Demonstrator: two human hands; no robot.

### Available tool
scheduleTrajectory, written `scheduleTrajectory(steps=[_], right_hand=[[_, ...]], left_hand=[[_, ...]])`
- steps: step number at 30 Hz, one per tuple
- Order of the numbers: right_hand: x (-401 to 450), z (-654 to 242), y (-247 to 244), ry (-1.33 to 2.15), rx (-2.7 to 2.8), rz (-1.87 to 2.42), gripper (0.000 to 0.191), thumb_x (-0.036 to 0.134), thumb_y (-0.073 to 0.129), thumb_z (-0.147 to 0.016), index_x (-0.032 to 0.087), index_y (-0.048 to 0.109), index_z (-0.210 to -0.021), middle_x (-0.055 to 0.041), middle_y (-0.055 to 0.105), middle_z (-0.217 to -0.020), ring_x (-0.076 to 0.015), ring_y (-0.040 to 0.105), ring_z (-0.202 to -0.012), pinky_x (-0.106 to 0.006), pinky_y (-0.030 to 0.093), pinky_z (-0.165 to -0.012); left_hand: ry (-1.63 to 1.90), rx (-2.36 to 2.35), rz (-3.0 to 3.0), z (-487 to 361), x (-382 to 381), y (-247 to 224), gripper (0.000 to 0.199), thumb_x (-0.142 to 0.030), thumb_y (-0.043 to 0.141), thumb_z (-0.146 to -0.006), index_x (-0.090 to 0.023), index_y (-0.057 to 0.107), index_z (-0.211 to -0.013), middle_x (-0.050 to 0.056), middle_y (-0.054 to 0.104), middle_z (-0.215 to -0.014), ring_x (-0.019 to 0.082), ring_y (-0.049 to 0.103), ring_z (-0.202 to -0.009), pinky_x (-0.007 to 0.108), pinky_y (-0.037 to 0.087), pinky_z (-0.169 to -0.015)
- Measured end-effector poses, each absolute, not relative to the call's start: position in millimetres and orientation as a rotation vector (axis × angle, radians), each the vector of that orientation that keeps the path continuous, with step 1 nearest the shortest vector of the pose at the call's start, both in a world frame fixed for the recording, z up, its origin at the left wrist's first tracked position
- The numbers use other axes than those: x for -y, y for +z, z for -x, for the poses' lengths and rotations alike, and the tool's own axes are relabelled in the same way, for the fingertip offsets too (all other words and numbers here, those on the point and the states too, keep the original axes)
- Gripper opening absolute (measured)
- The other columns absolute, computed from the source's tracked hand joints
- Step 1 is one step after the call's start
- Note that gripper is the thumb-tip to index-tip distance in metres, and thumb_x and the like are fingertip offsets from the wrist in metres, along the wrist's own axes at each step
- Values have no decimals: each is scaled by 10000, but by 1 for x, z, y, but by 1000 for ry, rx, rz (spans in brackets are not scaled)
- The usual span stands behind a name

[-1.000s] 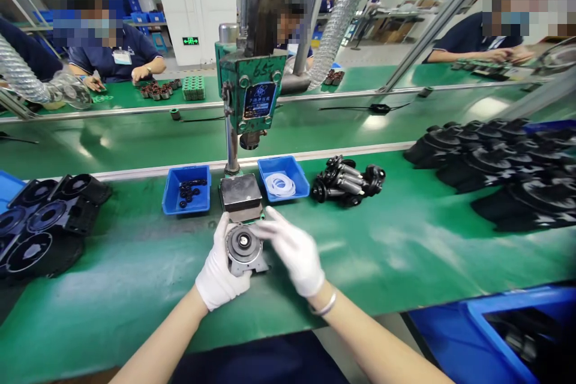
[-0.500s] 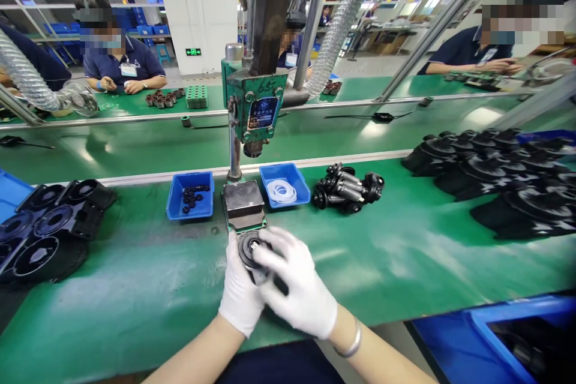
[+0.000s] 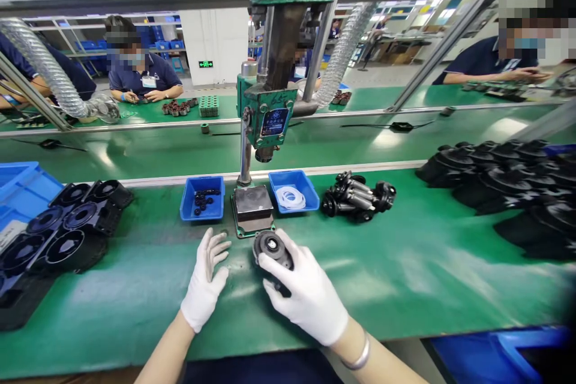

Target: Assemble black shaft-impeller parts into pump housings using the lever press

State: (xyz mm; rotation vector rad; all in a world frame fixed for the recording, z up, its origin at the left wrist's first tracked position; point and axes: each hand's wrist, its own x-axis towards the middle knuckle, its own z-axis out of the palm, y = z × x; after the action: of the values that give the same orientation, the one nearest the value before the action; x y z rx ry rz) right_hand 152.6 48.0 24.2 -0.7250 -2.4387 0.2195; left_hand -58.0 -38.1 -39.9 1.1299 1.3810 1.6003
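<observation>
A black round plastic part [image 3: 272, 247] with a pale centre is gripped by my gloved right hand [image 3: 306, 294], in front of the press base. My left hand [image 3: 204, 282], also in a white glove, is held apart to the left with its fingers spread and nothing in them. Just beyond the hands stands a green hand press [image 3: 270, 114] with a flat metal block [image 3: 253, 201] on its base. Left of the block is a blue bin [image 3: 188, 216] of small black rings [image 3: 204, 199]. On the other side, a second blue bin [image 3: 310, 199] holds white rings [image 3: 290, 197].
Black housings [image 3: 72, 237] lie at the left by a blue crate [image 3: 27, 186]. A pile of black cylindrical parts [image 3: 357, 195] is right of the bins. Large black parts [image 3: 508, 183] stand in rows at far right. Co-workers [image 3: 144, 75] sit across the bench.
My left hand has let go of the black part and moved left, opening its fingers. The part stays in my right hand. The whole view has shifted slightly.
</observation>
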Motion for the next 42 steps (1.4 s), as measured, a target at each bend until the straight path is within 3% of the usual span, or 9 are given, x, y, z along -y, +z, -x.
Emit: scheduleTrajectory(steps=[18,21,26,28,30,33,36,38,42], right_hand=[[-37,-166,22,329,2627,876,575,353,745,-747,349,583,-1299,-162,262,-1543,-340,594,-969,-511,520,-795],[-41,-172,32,508,2503,884,702,418,699,-795,284,440,-1434,-167,287,-1548,-379,544,-1163,-538,494,-925],[-66,-164,28,1043,2092,761,593,364,455,-970,208,283,-1516,-108,483,-1454,-244,453,-1342,-443,397,-1111],[-75,-166,21,1137,1996,733,482,426,503,-948,209,516,-1379,-93,616,-1315,-265,543,-1254,-453,414,-1097],[-82,-173,14,1159,1741,790,361,466,471,-962,203,715,-1000,-73,748,-891,-249,698,-887,-436,529,-941],[-87,-178,13,1226,1314,866,428,467,400,-999,203,664,-790,21,578,-486,-138,506,-394,-319,555,-588],[-88,-167,18,1304,1552,762,452,529,556,-910,204,605,-1221,-50,719,-886,-205,671,-767,-360,562,-802],[-89,-162,20,1291,1768,668,547,578,591,-864,203,606,-1262,-83,713,-1042,-265,642,-1030,-429,477,-996],[-91,-178,13,1229,1492,881,492,504,371,-992,222,666,-717,16,531,-448,-176,553,-464,-370,559,-680]], left_hand=[[1377,-1474,-1228,59,41,-40,596,-329,471,-957,-248,221,-1492,157,397,-1475,300,450,-1330,554,326,-1119],[1233,-1510,-1339,41,37,-25,807,-322,616,-873,-276,132,-1517,130,313,-1541,306,328,-1419,552,237,-1178],[1173,-1468,-1377,0,10,-4,1132,-286,765,-698,-234,-7,-1524,164,299,-1537,330,338,-1413,527,266,-1174],[1233,-1454,-1348,-8,-1,-4,1074,-318,718,-749,-207,-27,-1516,179,375,-1473,310,419,-1363,511,308,-1153],[1264,-1436,-1356,-9,-6,-7,1067,-314,706,-757,-207,-41,-1512,165,426,-1414,292,465,-1324,494,328,-1141],[1270,-1430,-1361,-6,-7,-11,1067,-272,710,-741,-236,-25,-1514,139,440,-1390,281,484,-1304,481,342,-1131],[1271,-1433,-1335,-7,-6,-11,1062,-257,706,-741,-246,-22,-1514,145,425,-1416,287,472,-1316,483,347,-1127],[1273,-1437,-1322,-8,-7,-10,1071,-250,704,-742,-251,-39,-1514,150,413,-1433,288,465,-1325,480,356,-1123],[1237,-1453,-1326,-7,-9,-12,1080,-221,701,-734,-265,-38,-1521,127,444,-1405,282,468,-1317,505,313,-1144]])
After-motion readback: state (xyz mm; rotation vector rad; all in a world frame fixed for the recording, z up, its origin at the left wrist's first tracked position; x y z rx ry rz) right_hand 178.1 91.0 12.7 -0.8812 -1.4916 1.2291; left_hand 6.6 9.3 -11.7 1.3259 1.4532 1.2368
